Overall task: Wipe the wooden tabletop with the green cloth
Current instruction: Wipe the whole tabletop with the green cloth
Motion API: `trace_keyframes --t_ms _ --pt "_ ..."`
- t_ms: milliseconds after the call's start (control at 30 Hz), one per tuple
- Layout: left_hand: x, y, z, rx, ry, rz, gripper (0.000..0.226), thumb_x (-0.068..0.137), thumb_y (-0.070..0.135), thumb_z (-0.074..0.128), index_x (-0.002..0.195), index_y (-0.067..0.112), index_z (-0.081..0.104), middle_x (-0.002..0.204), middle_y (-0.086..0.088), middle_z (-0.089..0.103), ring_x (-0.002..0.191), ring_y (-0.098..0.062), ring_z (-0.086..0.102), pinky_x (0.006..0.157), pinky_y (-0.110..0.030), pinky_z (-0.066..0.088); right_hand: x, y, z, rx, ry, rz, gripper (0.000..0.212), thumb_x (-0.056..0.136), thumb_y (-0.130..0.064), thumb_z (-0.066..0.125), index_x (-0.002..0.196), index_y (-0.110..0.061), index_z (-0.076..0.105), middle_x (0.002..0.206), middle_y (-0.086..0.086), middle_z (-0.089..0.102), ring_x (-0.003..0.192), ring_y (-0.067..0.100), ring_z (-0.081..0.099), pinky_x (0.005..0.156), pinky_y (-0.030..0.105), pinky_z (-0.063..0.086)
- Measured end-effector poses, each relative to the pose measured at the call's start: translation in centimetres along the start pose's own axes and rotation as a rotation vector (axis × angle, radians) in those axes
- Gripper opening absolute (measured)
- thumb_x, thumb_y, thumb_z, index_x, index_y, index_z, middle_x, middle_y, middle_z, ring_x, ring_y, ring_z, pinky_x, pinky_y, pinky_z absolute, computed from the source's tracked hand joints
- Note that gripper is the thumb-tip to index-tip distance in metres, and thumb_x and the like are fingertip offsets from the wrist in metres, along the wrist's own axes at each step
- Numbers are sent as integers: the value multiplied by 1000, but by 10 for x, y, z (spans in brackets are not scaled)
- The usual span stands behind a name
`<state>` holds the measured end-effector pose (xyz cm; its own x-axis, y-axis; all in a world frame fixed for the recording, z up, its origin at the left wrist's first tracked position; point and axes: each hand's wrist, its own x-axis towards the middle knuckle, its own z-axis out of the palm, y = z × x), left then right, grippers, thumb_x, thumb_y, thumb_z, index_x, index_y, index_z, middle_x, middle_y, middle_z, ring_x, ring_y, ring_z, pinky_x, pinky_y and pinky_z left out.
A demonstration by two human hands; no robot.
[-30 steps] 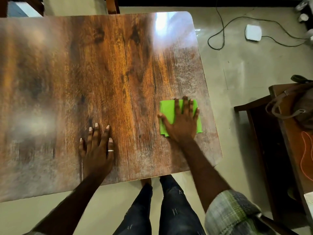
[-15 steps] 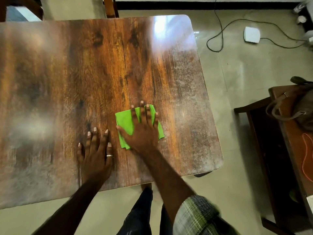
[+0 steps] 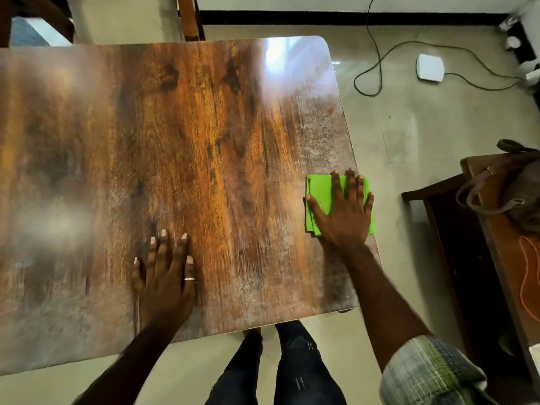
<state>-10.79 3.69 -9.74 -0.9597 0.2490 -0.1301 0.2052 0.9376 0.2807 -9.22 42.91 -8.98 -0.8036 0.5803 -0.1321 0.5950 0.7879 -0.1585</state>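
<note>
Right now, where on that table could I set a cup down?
The wooden tabletop is bare across its far half and left side, and between the left hand and the green cloth. Only the right edge is crowded, where the right hand presses the cloth.

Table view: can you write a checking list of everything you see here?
Surface: wooden tabletop, glossy, bright glare at the far corner.
Job's things: green cloth, folded, at the tabletop's right edge.
Clutter: brown bag on a side table.
Hands: right hand flat, pressing the cloth; left hand flat on the bare wood.
Cables: dark cable looping on the floor by a white box; orange cord on the side table.
Surroundings: pale floor, wooden chair leg beyond the table.
</note>
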Motion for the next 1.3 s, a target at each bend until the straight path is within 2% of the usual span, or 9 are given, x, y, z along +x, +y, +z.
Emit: trace_keyframes --t_ms 167,300,400,567,733,867,967,1133,1300 --pt "32 10 -16 -65 23 -14 57 106 44 23 161 30 27 169 -6 24 158 -26 17 124 -61 10 1 -42 8 30 -12 -1 95 90 -89 22 166 -31 15 174 4 -2 161 28 -3 126 62 4" --pt "82 19 -29 -84 51 9 55 108 33 30 162 28 21 169 -8 21 157 -27 17 125 -56 13 -5 -118 20 51 -86 -131 99 88 -92 16 166 -31 2 173 7 -15 159 29 -14 125 63 -3" --pt "118 13 -24 -118 123 8 57 105 33 28 161 29 24 169 -7 21 158 -24 15 124 -52 11 -19 -177 32 88 -115 -254 98 90 -89 19 166 -30 4 173 9 -12 159 30 -15 124 64 -3" --pt "138 -4 -12 -94 117 33 58 104 30 28 162 23 27 170 -7 21 158 -25 14 123 -52 13 -43 -228 48 104 -92 -375 93 93 -82 31 166 -26 16 174 10 -2 160 29 -9 124 63 2" --pt "136 -10 -9 -77 108 65 59 105 36 22 163 24 23 171 -5 16 159 -23 10 124 -52 11 -28 -205 46 124 -59 -358 94 92 -84 33 166 -28 17 174 7 -3 161 26 -7 125 62 6" --pt "136 -11 -9 -87 85 60 60 105 39 19 164 24 19 172 -5 13 160 -20 6 125 -52 8 4 -148 28 75 -69 -224 96 89 -88 25 166 -32 11 174 4 -4 161 26 -5 125 62 5" --pt "136 -10 -8 -70 95 53 61 104 38 21 163 22 22 171 -7 16 159 -22 8 125 -53 9 31 -93 11 28 -95 -109 95 89 -90 19 165 -36 1 173 0 -15 159 24 -14 127 59 -1" --pt "137 -8 -9 -63 89 36 61 104 38 21 163 22 23 171 -7 17 159 -21 7 125 -53 9 46 -20 -3 27 -18 -26 92 92 -88 27 165 -36 11 174 -3 -4 161 22 -6 128 58 5" --pt "137 -4 -10 -50 72 9 60 105 36 23 162 21 23 171 -6 16 159 -21 7 125 -53 9 54 -10 -5 18 -19 -57 91 91 -88 27 165 -37 13 174 -4 -4 161 20 -7 128 56 2"
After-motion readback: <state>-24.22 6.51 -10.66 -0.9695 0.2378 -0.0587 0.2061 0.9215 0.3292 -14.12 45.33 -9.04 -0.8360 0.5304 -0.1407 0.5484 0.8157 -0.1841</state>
